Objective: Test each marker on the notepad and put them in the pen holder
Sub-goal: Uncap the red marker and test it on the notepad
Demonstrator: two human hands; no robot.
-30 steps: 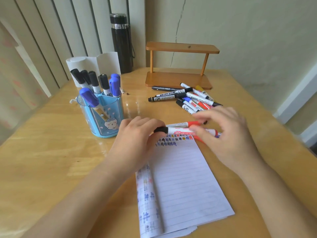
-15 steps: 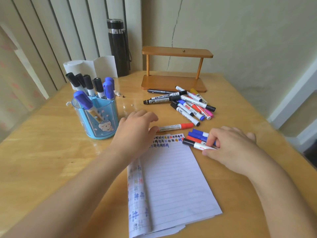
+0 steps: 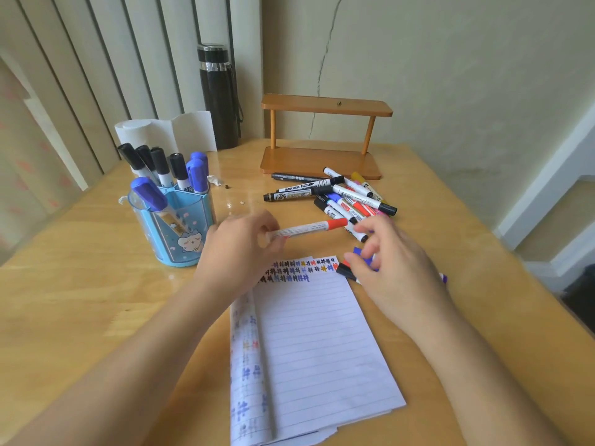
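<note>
My left hand (image 3: 238,249) grips the white barrel of a red-capped marker (image 3: 309,228) and holds it level above the top of the lined notepad (image 3: 315,333). My right hand (image 3: 396,268) hovers to the right with its fingers apart, close to the red cap. Under it, a few markers (image 3: 344,270) with black, red and blue caps lie at the notepad's top right corner, partly hidden. Coloured test marks fill the notepad's top lines. The blue pen holder (image 3: 180,233) at the left holds several black and blue capped markers.
A pile of several markers (image 3: 347,194) lies in front of a small wooden shelf (image 3: 322,162). A black flask (image 3: 217,98) and a white paper roll (image 3: 167,130) stand at the back left. Small crumbs lie next to the holder.
My left hand has picked the red-capped marker up off the table. My right hand has let go of the bundle beside the notepad and opened toward the red cap.
</note>
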